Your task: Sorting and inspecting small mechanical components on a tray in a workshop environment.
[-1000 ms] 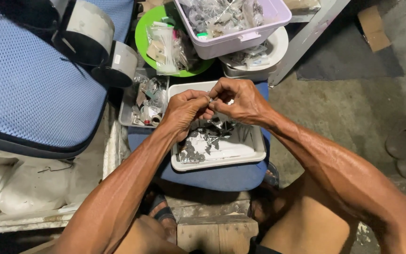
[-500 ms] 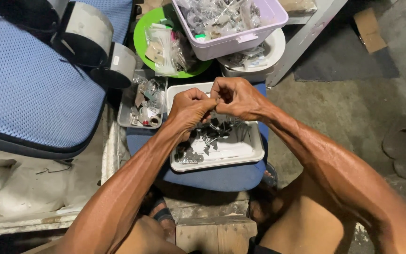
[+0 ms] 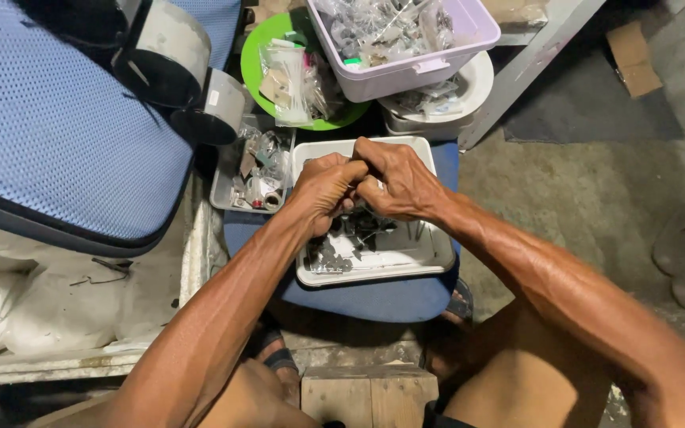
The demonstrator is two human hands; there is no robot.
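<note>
Hands, two. Left hand (image 3: 323, 189) and right hand (image 3: 396, 184) meet knuckle to knuckle above the white tray (image 3: 430, 255), fingers curled inward. Each grip is closed; whatever sits between the fingertips is hidden, so the held item cannot be told.

White tray, one. Rectangular, shallow, resting on a blue padded stool seat (image 3: 374, 297). Holds a loose heap of small dark metal parts (image 3: 358, 234), too many and too small to count; the heap lies directly beneath the hands.

Grey tray, one (image 3: 227, 190). Smaller, just left of the white tray, filled with small clear bags and bits of hardware.

Green round plate, one (image 3: 257, 75). Behind the grey tray, carrying several clear plastic bags (image 3: 291, 79).

Lilac plastic tub, one (image 3: 406, 71). Behind the white tray, full of bagged small parts, sitting on top of one white bowl (image 3: 469, 91).

Tape rolls, two (image 3: 172, 51), (image 3: 216, 111). Large, grey, lying against the blue mesh cushion (image 3: 49, 127) at left.

Wooden block, one (image 3: 368, 395). Bottom centre, between the person's knees.

Sandalled foot, one seen (image 3: 275, 357), on the floor below the stool.
</note>
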